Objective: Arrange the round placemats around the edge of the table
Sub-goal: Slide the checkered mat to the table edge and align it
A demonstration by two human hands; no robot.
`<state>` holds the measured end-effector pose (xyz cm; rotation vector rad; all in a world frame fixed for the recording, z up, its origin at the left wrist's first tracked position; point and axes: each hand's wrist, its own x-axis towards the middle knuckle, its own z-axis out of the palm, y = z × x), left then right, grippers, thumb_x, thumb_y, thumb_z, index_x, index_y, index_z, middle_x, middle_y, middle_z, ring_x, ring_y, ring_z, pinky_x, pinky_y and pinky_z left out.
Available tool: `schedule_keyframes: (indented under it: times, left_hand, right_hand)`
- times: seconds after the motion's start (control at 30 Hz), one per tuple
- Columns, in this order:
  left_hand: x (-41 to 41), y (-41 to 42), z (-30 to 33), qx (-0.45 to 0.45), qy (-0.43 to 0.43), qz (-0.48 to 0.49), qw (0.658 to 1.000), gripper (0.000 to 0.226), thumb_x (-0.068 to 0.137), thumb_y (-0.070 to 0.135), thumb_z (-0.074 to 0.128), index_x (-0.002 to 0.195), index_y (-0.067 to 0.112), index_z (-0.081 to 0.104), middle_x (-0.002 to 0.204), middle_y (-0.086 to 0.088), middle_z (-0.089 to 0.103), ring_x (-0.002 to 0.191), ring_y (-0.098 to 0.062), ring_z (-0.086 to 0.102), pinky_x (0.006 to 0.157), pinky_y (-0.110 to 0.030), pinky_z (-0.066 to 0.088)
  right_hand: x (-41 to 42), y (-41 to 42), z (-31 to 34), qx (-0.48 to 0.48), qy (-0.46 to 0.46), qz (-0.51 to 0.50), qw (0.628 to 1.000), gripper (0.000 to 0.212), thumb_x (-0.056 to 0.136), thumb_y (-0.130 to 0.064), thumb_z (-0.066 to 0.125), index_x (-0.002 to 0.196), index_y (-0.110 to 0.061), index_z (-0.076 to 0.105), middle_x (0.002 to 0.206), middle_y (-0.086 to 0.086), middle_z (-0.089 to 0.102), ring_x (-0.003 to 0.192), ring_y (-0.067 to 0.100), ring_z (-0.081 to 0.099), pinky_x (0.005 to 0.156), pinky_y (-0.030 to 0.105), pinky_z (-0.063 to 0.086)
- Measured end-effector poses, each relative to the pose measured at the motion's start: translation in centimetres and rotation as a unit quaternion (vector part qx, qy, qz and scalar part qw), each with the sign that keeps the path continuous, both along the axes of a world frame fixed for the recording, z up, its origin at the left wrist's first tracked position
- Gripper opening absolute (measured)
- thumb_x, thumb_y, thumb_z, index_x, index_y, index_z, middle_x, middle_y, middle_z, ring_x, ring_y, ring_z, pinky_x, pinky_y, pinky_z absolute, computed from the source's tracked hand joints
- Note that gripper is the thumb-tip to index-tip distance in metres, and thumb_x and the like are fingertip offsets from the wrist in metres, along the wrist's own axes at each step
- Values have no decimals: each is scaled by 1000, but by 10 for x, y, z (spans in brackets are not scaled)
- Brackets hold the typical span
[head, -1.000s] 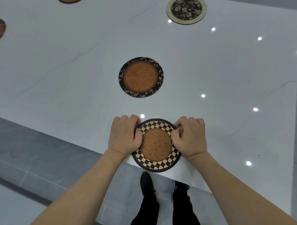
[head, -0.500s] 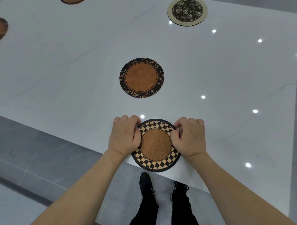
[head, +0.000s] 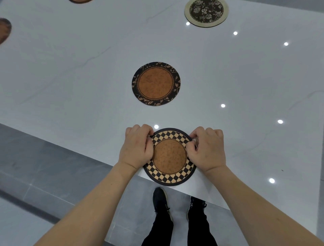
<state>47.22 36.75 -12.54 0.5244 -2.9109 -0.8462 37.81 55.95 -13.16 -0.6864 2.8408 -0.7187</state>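
Note:
A round checkered placemat (head: 169,157) with a brown centre lies at the near edge of the white table (head: 70,79), its lower rim slightly over the edge. My left hand (head: 135,149) pinches its left side and my right hand (head: 206,151) pinches its right side. A leaf-bordered brown placemat (head: 156,83) lies flat in the middle of the table. Farther off, a floral placemat with a cream rim (head: 206,12) sits at the top right. Parts of two more brown placemats show at the left edge (head: 4,29) and top edge (head: 80,1).
The table's near edge runs diagonally from the left down to the right. Below it is grey tiled floor (head: 35,175), where my two black shoes (head: 162,202) stand. Ceiling lights reflect as bright spots on the glossy tabletop.
Both hands stay on the checkered placemat; nothing has visibly moved apart from a slight shift of the view.

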Motion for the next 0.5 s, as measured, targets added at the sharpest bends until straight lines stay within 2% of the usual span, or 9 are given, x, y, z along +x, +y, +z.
schedule_keyframes:
  times: [0.5]
  left_hand:
    - [5, -9, -1, -27, 4, -44, 999, 13, 80, 4, 49, 89, 7, 57, 74, -5, 52, 72, -20, 43, 73, -33, 31]
  right_hand:
    - [0, 2, -3, 8, 14, 23, 1000, 21, 73, -31, 42, 78, -19, 59, 59, -7, 45, 58, 14, 43, 74, 24, 23]
